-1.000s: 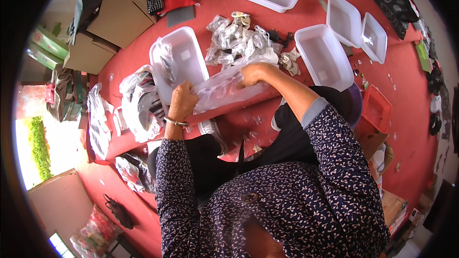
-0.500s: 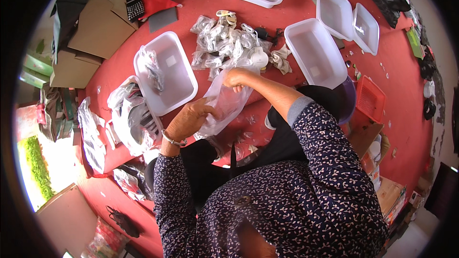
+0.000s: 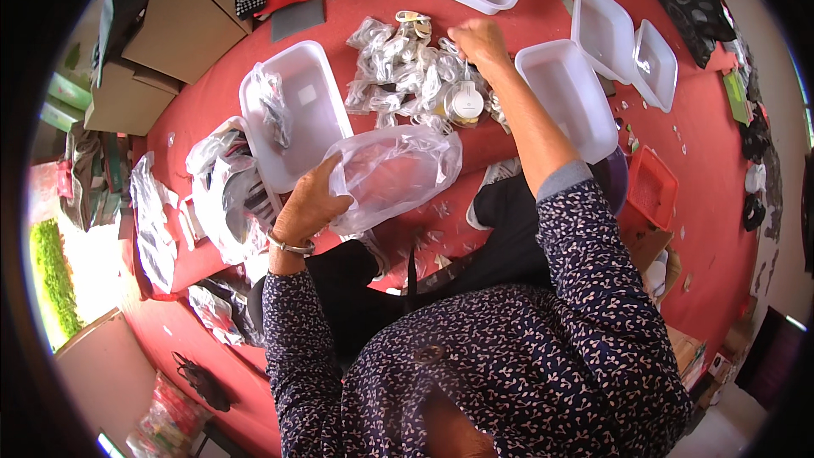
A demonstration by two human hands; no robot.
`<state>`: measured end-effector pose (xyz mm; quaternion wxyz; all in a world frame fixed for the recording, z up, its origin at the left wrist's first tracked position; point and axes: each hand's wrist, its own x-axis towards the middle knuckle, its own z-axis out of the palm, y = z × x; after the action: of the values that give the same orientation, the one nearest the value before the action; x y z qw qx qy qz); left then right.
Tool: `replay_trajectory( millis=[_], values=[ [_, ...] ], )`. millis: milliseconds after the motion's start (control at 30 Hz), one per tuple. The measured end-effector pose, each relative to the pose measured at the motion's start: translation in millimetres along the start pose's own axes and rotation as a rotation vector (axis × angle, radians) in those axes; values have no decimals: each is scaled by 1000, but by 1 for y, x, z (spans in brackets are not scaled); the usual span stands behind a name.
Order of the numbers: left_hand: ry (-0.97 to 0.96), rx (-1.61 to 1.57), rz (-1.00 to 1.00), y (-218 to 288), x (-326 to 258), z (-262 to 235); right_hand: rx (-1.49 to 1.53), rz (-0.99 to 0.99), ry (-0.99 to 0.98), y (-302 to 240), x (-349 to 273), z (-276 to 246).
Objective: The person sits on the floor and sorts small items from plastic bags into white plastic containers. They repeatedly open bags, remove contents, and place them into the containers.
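**Hands at bag and packet pile**

Left hand (image 3: pixel 309 208): fingers clasp the clear plastic bag (image 3: pixel 392 174), beside the white tray (image 3: pixel 315 123). Right hand (image 3: pixel 479 42): fingers curled onto the pile of wrapped packets (image 3: pixel 407 76); grip indeterminate. Surface: red table (image 3: pixel 212 93).

Left hand (image 3: pixel 309 203) curled shut in a grip, right hand (image 3: pixel 479 41) reaching forward, arm outstretched, fingers bent down
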<state>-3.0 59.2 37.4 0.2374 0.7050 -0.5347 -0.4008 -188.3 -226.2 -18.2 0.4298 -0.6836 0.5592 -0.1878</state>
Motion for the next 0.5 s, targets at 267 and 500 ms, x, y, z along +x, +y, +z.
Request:
replay_trajectory(
  millis=[267,500],
  values=[
    [-128,214,69,-14,-12,21,-599,49,-52,24,-13,70],
    [-113,190,228,-15,-8,34,-399,161,-6,54,17,74]
  ],
)
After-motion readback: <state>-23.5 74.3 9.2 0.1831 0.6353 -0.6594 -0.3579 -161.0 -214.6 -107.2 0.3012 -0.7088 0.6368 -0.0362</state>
